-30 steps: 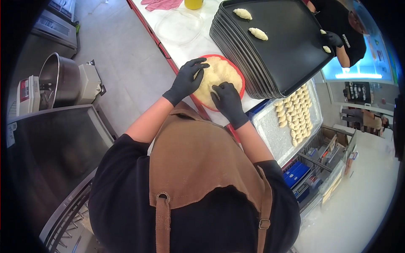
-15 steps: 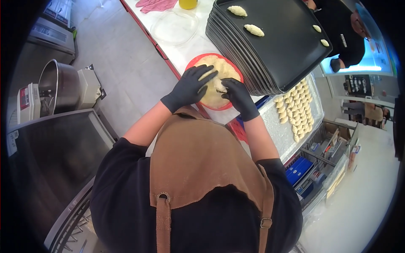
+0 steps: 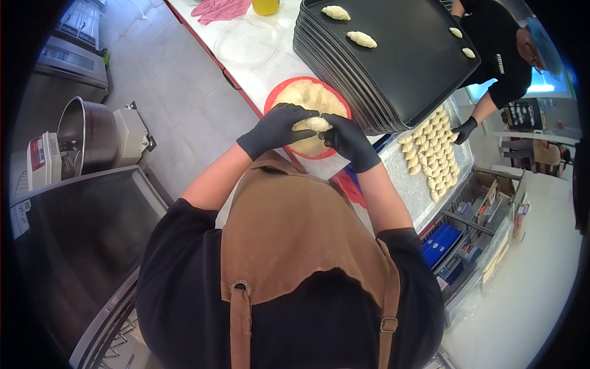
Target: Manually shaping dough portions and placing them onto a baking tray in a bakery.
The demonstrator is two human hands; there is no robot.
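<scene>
Between my two black-gloved hands is a crumb-coated dough piece (image 3: 313,125), pinched at its ends above a red-rimmed bowl (image 3: 268,101). My left hand (image 3: 278,129) grips its left end, and my right hand (image 3: 350,140) holds the right end. Pale yellowish crumbs (image 3: 310,95) fill the bowl, heaped toward its far side. Right of the bowl stands a tall stack of black baking trays (image 3: 405,61). On the top tray lie a few coated dough pieces (image 3: 361,39), spaced apart.
Rows of uncoated shaped dough pieces (image 3: 430,147) rest on a plastic-covered tray (image 3: 399,187) at right. A co-worker's gloved hand (image 3: 465,130) is at their edge. A clear round lid (image 3: 249,42) and pink cloth (image 3: 221,9) lie on the white table. A mixer bowl (image 3: 92,135) stands left.
The dough piece has come up out of the crumbs and is now held at both ends. At right, the co-worker has reached a gloved hand to the rows of dough.
</scene>
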